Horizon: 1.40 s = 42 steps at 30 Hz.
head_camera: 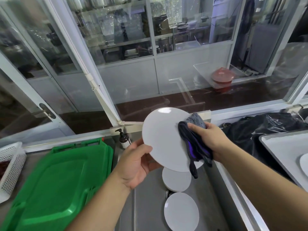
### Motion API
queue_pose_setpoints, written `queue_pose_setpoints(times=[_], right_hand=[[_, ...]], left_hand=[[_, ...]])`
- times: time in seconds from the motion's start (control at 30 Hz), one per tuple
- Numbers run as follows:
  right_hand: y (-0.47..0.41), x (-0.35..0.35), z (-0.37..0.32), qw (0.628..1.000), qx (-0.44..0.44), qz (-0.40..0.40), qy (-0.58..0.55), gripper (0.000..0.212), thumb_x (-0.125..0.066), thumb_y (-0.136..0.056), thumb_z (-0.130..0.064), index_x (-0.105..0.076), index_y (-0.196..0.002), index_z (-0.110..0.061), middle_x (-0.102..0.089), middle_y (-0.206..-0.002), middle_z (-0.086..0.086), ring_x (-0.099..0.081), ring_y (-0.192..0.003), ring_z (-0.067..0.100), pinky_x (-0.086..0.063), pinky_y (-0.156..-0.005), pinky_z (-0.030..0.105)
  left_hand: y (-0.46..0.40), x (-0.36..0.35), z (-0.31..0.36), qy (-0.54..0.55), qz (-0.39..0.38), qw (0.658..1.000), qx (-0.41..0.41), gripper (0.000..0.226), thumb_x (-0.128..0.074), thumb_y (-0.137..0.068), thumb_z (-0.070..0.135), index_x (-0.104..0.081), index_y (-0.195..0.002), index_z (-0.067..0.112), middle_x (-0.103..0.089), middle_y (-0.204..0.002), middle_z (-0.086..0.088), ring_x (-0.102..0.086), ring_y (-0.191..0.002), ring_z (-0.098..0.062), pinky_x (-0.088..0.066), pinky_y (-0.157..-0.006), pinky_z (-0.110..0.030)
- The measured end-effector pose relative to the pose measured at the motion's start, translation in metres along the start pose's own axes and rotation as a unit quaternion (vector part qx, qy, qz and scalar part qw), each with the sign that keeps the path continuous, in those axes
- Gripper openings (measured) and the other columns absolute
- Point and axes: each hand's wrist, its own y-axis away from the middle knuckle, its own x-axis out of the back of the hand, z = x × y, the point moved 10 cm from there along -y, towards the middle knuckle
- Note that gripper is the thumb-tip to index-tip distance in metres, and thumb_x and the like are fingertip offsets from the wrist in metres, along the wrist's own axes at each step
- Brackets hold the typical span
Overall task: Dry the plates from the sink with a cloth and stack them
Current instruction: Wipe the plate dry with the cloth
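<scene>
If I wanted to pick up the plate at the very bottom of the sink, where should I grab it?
Grab the nearest plate by its rim, on the near right edge, reaching down from above. It lies nearly flat in the sink, so its face gives nothing to pinch, and that edge looks free. Its far edge sits close to the plate beside it, so fingers would probably fit less easily there.

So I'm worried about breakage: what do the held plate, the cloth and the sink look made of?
Held plate: glossy white, ceramic or melamine; a sharp light glare shows, the look can't settle which.
Cloth: soft grey-black microfibre, fuzzy folded pile.
Sink: brushed stainless steel, dull grey sheen.
</scene>
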Motion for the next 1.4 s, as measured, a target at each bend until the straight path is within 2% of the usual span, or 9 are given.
queue_pose_setpoints(times=[0.2,0.4,0.53,0.63,0.83,1.0,1.13,1.27,1.4], right_hand=[[0.014,-0.001,0.033,0.992,-0.014,0.100,-0.072,0.031,-0.082,-0.090,-0.040,-0.074,-0.107,-0.016,-0.082,-0.088,0.006,-0.081,-0.079,0.027,-0.066,-0.064,0.039],[0.028,-0.010,0.070,0.975,-0.057,0.131,-0.168,0.033,-0.079,-0.095,-0.035,-0.072,-0.117,-0.012,-0.082,-0.100,0.012,-0.080,-0.088,0.033,-0.065,-0.084,0.057],[0.021,-0.001,0.050,0.990,-0.035,0.090,-0.106,0.026,-0.079,-0.095,-0.031,-0.075,-0.110,-0.011,-0.082,-0.095,0.014,-0.081,-0.084,0.033,-0.067,-0.074,0.051],[0.014,0.002,0.031,0.997,-0.013,0.056,-0.051,0.028,-0.083,-0.091,-0.032,-0.074,-0.108,-0.012,-0.082,-0.094,0.013,-0.081,-0.082,0.031,-0.065,-0.065,0.038],[0.004,0.004,0.005,0.999,0.014,0.051,0.001,0.032,-0.085,-0.089,-0.035,-0.077,-0.108,-0.011,-0.082,-0.089,0.008,-0.080,-0.076,0.027,-0.062,-0.060,0.032],[0.012,0.001,0.028,0.993,-0.026,0.099,-0.061,0.031,-0.084,-0.089,-0.037,-0.074,-0.105,-0.012,-0.082,-0.086,0.009,-0.080,-0.075,0.029,-0.065,-0.059,0.039],[0.028,-0.014,0.062,0.977,-0.064,0.130,-0.155,0.038,-0.083,-0.090,-0.039,-0.072,-0.115,-0.013,-0.082,-0.097,0.010,-0.081,-0.086,0.032,-0.066,-0.084,0.052],[0.035,-0.013,0.062,0.979,-0.063,0.118,-0.156,0.033,-0.082,-0.092,-0.033,-0.075,-0.114,-0.010,-0.082,-0.097,0.013,-0.081,-0.085,0.032,-0.067,-0.071,0.046],[0.031,-0.010,0.037,0.993,-0.038,0.070,-0.091,0.031,-0.081,-0.093,-0.034,-0.074,-0.109,-0.008,-0.081,-0.093,0.015,-0.080,-0.079,0.033,-0.064,-0.060,0.038]], left_hand=[[-0.003,-0.014,-0.018,0.041,0.022,0.998,-0.037,0.038,-0.061,-0.073,-0.001,-0.083,-0.098,0.018,-0.074,-0.110,-0.022,-0.071,-0.092,-0.034,-0.064,-0.077,-0.049],[-0.001,-0.023,-0.040,0.044,0.044,0.996,-0.058,0.049,-0.063,-0.074,-0.007,-0.076,-0.112,0.022,-0.065,-0.132,-0.028,-0.067,-0.106,-0.040,-0.059,-0.087,-0.056],[-0.001,-0.014,-0.031,0.035,0.022,0.999,-0.007,0.041,-0.069,-0.077,0.000,-0.077,-0.113,0.018,-0.071,-0.118,-0.021,-0.068,-0.101,-0.037,-0.064,-0.071,-0.048],[-0.003,-0.001,-0.013,0.024,0.029,0.999,0.015,0.038,-0.071,-0.079,0.008,-0.073,-0.117,0.008,-0.068,-0.125,-0.028,-0.066,-0.105,-0.041,-0.064,-0.074,-0.051],[-0.004,-0.007,0.000,0.015,-0.004,1.000,-0.001,0.034,-0.061,-0.079,0.001,-0.082,-0.103,0.013,-0.074,-0.118,-0.025,-0.074,-0.098,-0.037,-0.066,-0.075,-0.048],[-0.003,-0.015,-0.011,0.054,0.025,0.998,-0.035,0.044,-0.063,-0.074,-0.003,-0.077,-0.112,0.013,-0.073,-0.119,-0.024,-0.068,-0.102,-0.038,-0.063,-0.080,-0.051],[-0.001,-0.027,-0.030,0.070,0.056,0.994,-0.066,0.058,-0.061,-0.077,-0.015,-0.065,-0.127,0.013,-0.070,-0.125,-0.025,-0.067,-0.107,-0.041,-0.060,-0.086,-0.050],[0.004,-0.023,-0.031,0.050,0.049,0.996,-0.053,0.056,-0.064,-0.072,-0.008,-0.066,-0.125,0.011,-0.069,-0.120,-0.025,-0.071,-0.090,-0.036,-0.063,-0.076,-0.048],[0.007,-0.009,-0.015,0.048,0.030,0.998,-0.027,0.043,-0.066,-0.079,0.012,-0.070,-0.122,0.010,-0.066,-0.128,-0.031,-0.065,-0.104,-0.042,-0.063,-0.068,-0.047]])
